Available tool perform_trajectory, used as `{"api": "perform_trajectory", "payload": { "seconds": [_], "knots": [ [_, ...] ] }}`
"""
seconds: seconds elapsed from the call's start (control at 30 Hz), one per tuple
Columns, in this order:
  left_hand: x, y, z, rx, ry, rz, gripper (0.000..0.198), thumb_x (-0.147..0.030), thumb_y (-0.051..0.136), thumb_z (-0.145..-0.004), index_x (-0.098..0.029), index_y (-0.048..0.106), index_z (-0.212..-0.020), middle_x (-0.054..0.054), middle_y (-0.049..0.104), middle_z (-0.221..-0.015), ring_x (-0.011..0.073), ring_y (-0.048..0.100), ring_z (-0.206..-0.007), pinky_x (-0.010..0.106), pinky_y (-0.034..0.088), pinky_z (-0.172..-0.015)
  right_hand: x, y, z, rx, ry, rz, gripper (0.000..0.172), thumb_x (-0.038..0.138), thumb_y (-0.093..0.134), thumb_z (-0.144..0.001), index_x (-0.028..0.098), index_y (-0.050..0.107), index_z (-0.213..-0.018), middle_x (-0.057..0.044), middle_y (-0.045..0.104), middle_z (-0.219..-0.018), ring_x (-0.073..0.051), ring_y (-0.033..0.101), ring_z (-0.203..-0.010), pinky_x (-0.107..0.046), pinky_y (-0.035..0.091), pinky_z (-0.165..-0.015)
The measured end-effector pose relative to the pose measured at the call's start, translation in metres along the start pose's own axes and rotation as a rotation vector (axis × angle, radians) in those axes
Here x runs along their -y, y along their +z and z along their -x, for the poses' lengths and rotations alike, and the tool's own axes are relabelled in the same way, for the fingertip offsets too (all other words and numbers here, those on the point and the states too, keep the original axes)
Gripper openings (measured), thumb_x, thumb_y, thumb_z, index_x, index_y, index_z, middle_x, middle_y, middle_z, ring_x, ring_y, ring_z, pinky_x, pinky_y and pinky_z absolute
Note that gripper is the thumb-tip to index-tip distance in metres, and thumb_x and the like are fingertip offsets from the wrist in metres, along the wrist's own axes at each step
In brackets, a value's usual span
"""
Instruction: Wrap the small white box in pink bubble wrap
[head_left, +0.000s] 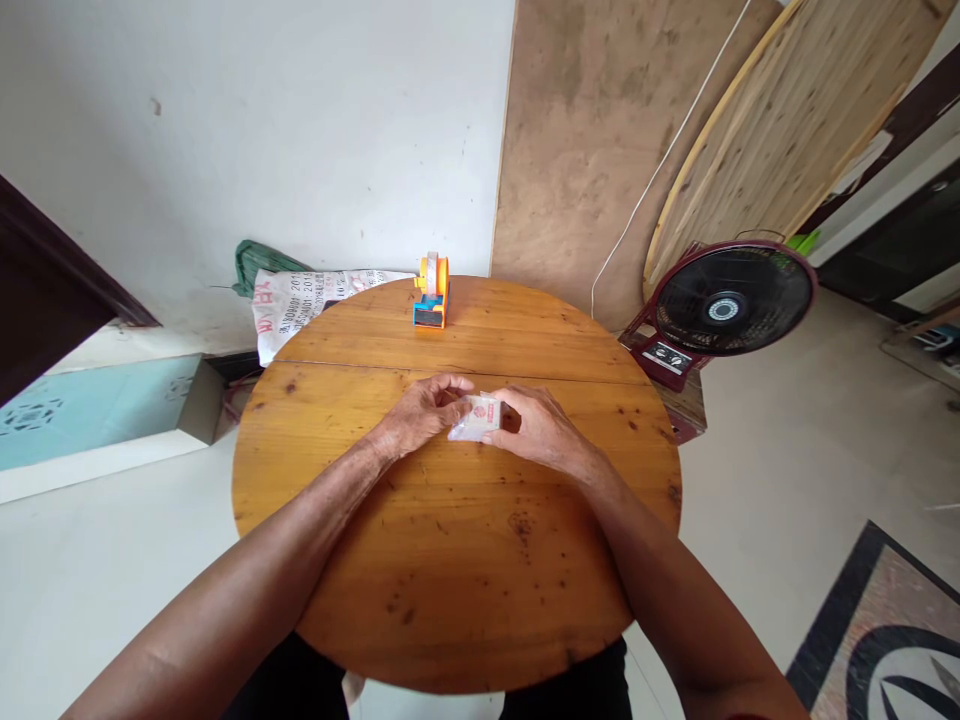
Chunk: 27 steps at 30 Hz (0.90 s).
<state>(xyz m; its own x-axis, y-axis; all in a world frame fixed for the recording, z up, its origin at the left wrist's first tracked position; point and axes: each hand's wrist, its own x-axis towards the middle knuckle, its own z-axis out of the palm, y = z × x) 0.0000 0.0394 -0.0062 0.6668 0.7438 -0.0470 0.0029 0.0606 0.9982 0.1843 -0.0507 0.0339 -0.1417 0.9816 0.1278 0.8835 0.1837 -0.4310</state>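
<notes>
A small white packet [478,417] with a red mark and clear wrapping is held between both hands over the middle of the round wooden table [450,560]. My left hand [421,411] pinches its left side with curled fingers. My right hand [541,430] grips its right side, fingers closed around it. An orange and blue tape dispenser [432,291] stands at the table's far edge, well away from both hands.
A printed white sack [300,300] and a green bag [259,262] lie behind the table by the wall. A dark red floor fan [724,305] stands to the right. Wooden boards [787,120] lean on the wall. A patterned mat [892,640] covers the floor at lower right.
</notes>
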Motion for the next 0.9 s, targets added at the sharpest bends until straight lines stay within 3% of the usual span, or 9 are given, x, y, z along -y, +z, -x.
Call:
{"api": "perform_trajectory", "payload": {
  "seconds": [0.47, 0.9],
  "knots": [
    [0.0026, -0.0009, -0.0014, 0.028, 0.029, 0.032, 0.053, -0.047, 0.078, -0.067, -0.014, 0.059, -0.104, 0.003, 0.064, -0.085, 0.0117, 0.057, -0.065, 0.025, 0.045, -0.059, -0.0049, 0.0039, -0.001, -0.036, -0.047, -0.036, 0.029, 0.035, 0.075, -0.075, 0.019, 0.066, -0.098, -0.003, 0.064, -0.096, -0.018, 0.058, -0.087, -0.03, 0.04, -0.079],
    [-0.0068, 0.0042, 0.0047, -0.007, 0.06, -0.131, 0.046, -0.042, 0.068, -0.075, -0.015, 0.057, -0.11, 0.0, 0.058, -0.077, 0.0115, 0.053, -0.064, 0.023, 0.044, -0.058, -0.0049, 0.0068, 0.0007, -0.061, -0.069, -0.052, 0.037, 0.03, 0.075, -0.075, 0.023, 0.064, -0.11, -0.002, 0.064, -0.096, -0.018, 0.057, -0.089, -0.031, 0.039, -0.081]
  ]
}}
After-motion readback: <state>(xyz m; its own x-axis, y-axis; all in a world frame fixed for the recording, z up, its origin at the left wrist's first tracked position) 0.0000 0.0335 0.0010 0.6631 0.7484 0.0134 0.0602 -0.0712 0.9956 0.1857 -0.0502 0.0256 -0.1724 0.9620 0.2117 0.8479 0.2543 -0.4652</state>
